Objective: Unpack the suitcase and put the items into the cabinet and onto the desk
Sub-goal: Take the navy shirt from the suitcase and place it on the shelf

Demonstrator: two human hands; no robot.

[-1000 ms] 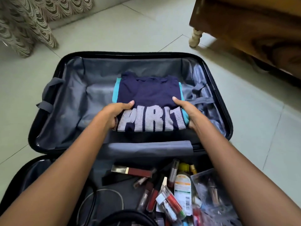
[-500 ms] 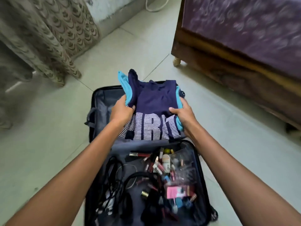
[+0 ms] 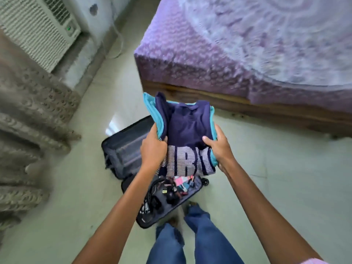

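Forearms reach forward from the bottom corners, bare to the hands. The left hand (image 3: 153, 147) grips the left edge of a stack of folded clothes (image 3: 187, 130), with its thumb on top and its fingers wrapped underneath. The right hand (image 3: 219, 149) grasps the right edge the same way, its thumb pressed on the navy fabric. The stack is held up in the air between the two hands, clear of the suitcase and above its middle. On top is a navy shirt with striped white lettering, and a turquoise garment shows along both sides beneath it.

Below the arms, legs in blue jeans (image 3: 200, 235) stand on the pale tiled floor (image 3: 266, 178), just beside the near end of the suitcase (image 3: 123, 151). The suitcase lies open flat on the floor. Its near half holds dark cables (image 3: 152, 199) and a jumble of small items (image 3: 177, 187), too blurred to name. Only grey lining shows in the visible part of its far half.

Farther off on the right stands a bed (image 3: 247, 54) with a purple patterned cover over a dark wooden frame (image 3: 266, 109). On the left hangs a beige patterned curtain (image 3: 28, 121), and behind it, at the top left, is a white air conditioner (image 3: 38, 29) set against the wall.
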